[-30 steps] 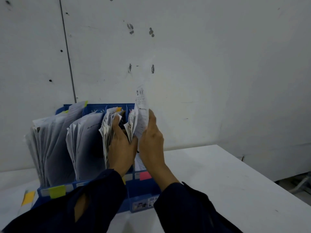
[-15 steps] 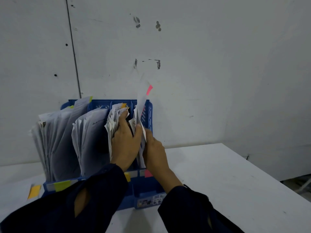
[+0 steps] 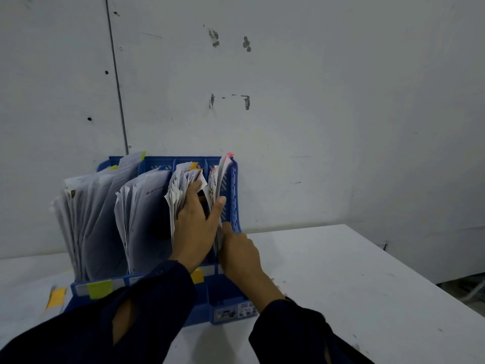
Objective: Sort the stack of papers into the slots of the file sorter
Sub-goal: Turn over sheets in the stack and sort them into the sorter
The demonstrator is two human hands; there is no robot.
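While the left hand (image 3: 195, 227) spreads the gap, fingers straight against the third bundle (image 3: 181, 190) and thumb on the rightmost papers (image 3: 216, 185), the right hand (image 3: 240, 252) pinches a pink-tabbed sheet (image 3: 225, 166), nearly seated in the sorter's (image 3: 232, 203) last slot. Filing step, looks like. Next: let go, withdraw both hands without dragging neighbours out.
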